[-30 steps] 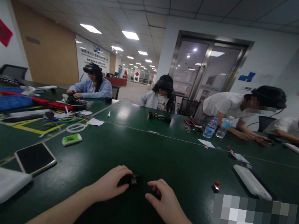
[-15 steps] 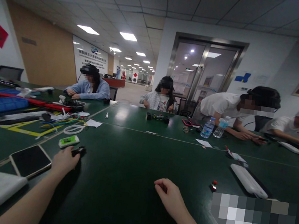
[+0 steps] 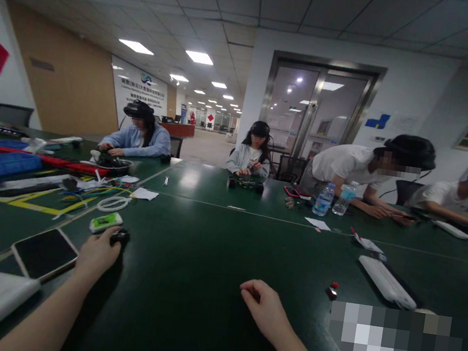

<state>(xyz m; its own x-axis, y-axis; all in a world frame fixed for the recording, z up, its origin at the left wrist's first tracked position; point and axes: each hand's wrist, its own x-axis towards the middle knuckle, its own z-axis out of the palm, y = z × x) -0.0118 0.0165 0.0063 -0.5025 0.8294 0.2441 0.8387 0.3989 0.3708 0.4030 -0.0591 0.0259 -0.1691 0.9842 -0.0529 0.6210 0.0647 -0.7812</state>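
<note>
Black object (image 3: 121, 236) in left fingers (image 3: 111, 232) (curled)

Two hands (image 3: 99, 250) (image 3: 265, 308), one held black part (image 3: 121, 236) — four co-workers (image 3: 137, 136) (image 3: 248, 164) (image 3: 342, 164) (image 3: 452, 197), two plastic bottles (image 3: 323, 200) (image 3: 344, 199), one green-and-white case (image 3: 106, 222).

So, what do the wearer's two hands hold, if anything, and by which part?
The left hand holds a small, shiny black object by its near-left side; the right hand holds nothing visible.

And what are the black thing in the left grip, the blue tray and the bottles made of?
Black object: maybe plastic or metal, slightly shiny, too blurred to settle. Blue tray: probably smooth plastic, evenly coloured. Water bottles: likely glossy clear plastic, since they're see-through.
</note>
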